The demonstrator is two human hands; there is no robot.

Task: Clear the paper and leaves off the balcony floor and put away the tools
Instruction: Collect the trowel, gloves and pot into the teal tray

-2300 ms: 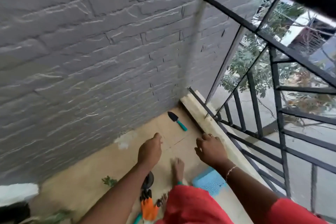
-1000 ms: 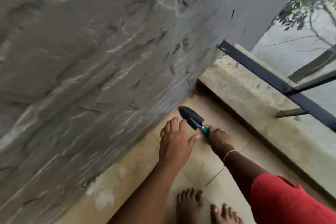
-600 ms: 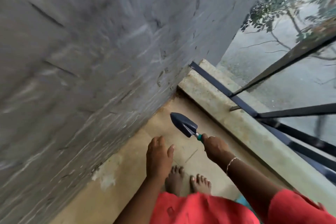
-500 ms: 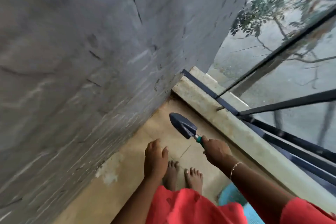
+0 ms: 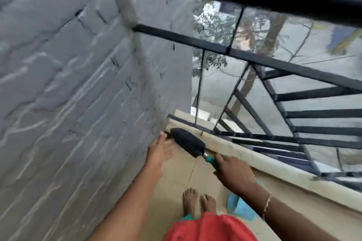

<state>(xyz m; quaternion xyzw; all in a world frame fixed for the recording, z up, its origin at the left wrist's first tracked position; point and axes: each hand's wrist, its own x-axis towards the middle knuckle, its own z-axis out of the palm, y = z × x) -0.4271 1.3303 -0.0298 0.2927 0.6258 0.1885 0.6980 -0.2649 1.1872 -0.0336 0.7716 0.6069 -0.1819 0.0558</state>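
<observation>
While our right hand point(image 5: 233, 172) wraps teal handle of black-bladed garden trowel point(image 5: 188, 145), blade juts ahead of fingers, clear of beige tiled floor point(image 5: 176, 182): carry grip, we judge, for stowing. Our left hand point(image 5: 159, 150) spread loose beside blade tip, holding nothing.

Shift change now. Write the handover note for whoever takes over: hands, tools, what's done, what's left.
Right hand: grip closed round the trowel by its teal handle.
Left hand: open, holds nothing, beside the blade tip near the wall; contact unclear.
Done: trowel is in hand.
Left: put it away. No paper, leaves or other tools show in this view; check the rest of the floor.
</observation>
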